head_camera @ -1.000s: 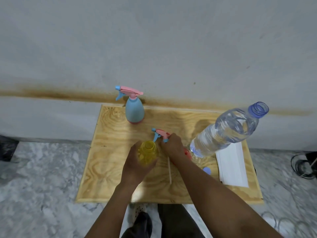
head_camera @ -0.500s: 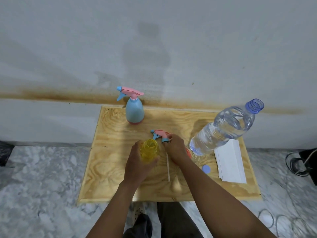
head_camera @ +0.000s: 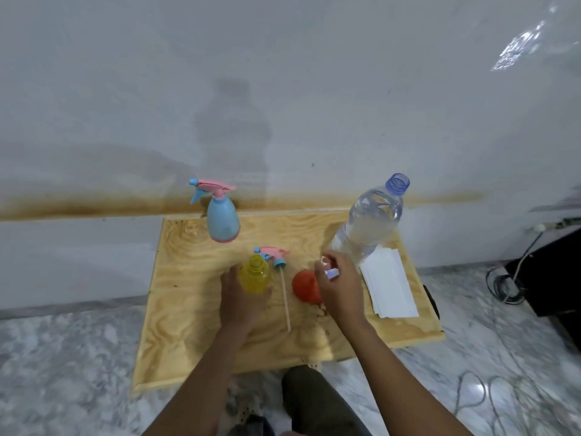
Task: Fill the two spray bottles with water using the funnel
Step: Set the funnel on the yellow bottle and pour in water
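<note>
Yellow see-through spray bottle (head_camera: pixel 255 275) stands upright near the middle of the wooden board (head_camera: pixel 188 309), neck open, no top on it; your left hand (head_camera: pixel 240 298) wraps round its lower body w/ thumb on the left side and fingers curled in front, so it's gripped firm. Its pink-and-blue spray head (head_camera: pixel 273 255) lies flat on the board just behind and to the right of the bottle, w/ the thin dip tube (head_camera: pixel 285 302) running toward you along the wood. The red funnel (head_camera: pixel 305 286) lies on its side right of that tube, touching the board, wide mouth facing left. Your right hand (head_camera: pixel 341 286) sits just beside the funnel, partly over its right edge, fingers bent and loosely apart; something small and pale shows at the fingertips but it's too blurred to name, and can't tell if the hand actually grips the funnel or just hovers by it. The other spray bottle (head_camera: pixel 221 220), blue body w/ pink trigger top screwed on, stands upright at the back of the board near the wall (head_camera: pixel 283 89). The big clear water bottle (head_camera: pixel 369 221), cap off, stands back-right w/ water inside. A stack of white paper (head_camera: pixel 390 284) lies flat to its right front, near the board's edge. Marble floor (head_camera: pixel 63 357) around; cables (head_camera: pixel 503 284) far right.
</note>
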`<move>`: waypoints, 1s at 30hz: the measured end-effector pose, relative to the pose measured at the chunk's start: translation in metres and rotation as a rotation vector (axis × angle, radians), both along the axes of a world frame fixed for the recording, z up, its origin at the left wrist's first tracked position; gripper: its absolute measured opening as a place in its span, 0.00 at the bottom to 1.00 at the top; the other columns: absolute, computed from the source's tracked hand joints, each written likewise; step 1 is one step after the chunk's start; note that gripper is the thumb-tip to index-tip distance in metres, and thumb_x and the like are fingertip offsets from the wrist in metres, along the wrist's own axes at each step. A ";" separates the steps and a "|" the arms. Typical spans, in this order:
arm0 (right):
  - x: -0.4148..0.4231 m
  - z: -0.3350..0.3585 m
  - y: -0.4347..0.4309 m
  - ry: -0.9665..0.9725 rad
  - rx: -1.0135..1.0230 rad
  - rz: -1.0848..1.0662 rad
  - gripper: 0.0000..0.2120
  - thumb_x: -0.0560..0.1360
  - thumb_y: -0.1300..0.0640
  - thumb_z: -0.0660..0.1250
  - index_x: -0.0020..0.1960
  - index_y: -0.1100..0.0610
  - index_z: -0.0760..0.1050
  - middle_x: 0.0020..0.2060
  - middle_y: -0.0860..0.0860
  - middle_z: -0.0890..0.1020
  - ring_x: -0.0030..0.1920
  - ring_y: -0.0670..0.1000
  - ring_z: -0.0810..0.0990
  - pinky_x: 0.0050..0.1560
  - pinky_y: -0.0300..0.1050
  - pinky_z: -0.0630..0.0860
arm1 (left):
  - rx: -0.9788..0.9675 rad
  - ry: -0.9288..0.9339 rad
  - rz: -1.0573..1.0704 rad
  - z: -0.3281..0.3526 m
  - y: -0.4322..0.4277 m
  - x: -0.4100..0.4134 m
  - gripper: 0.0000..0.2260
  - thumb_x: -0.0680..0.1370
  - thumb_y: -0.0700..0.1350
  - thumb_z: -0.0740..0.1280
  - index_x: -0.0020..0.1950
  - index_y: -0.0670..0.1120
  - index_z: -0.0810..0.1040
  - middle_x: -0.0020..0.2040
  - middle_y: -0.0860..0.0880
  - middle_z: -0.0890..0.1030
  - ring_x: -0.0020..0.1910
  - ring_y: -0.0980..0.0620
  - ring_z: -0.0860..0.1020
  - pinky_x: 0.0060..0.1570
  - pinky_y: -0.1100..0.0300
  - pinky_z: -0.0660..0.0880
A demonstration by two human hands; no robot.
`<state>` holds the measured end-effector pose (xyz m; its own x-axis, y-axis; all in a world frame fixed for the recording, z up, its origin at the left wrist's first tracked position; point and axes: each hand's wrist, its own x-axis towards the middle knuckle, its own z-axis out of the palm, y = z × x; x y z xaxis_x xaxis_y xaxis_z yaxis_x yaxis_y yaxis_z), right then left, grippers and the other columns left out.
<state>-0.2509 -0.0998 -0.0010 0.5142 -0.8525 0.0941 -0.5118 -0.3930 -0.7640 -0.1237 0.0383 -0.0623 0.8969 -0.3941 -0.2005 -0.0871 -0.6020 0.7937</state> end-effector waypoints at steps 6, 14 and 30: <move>-0.031 0.016 -0.021 -0.181 0.007 -0.259 0.24 0.74 0.46 0.72 0.65 0.51 0.69 0.57 0.46 0.73 0.56 0.46 0.75 0.50 0.42 0.72 | 0.022 -0.026 0.007 0.002 -0.006 0.001 0.30 0.64 0.58 0.77 0.61 0.48 0.74 0.56 0.46 0.78 0.53 0.44 0.80 0.47 0.48 0.81; -0.035 0.032 -0.075 -0.350 0.172 -0.113 0.35 0.72 0.43 0.74 0.74 0.48 0.63 0.70 0.44 0.71 0.69 0.44 0.71 0.69 0.49 0.71 | -0.137 0.001 0.059 0.012 -0.013 -0.007 0.13 0.68 0.45 0.77 0.49 0.51 0.78 0.47 0.51 0.81 0.45 0.50 0.80 0.41 0.54 0.77; -0.027 0.029 -0.131 -0.302 0.377 0.259 0.44 0.58 0.41 0.83 0.69 0.48 0.69 0.61 0.45 0.81 0.61 0.47 0.80 0.62 0.55 0.79 | -0.123 0.068 0.190 0.018 -0.025 -0.021 0.30 0.69 0.40 0.79 0.67 0.41 0.70 0.56 0.46 0.78 0.52 0.48 0.76 0.50 0.57 0.70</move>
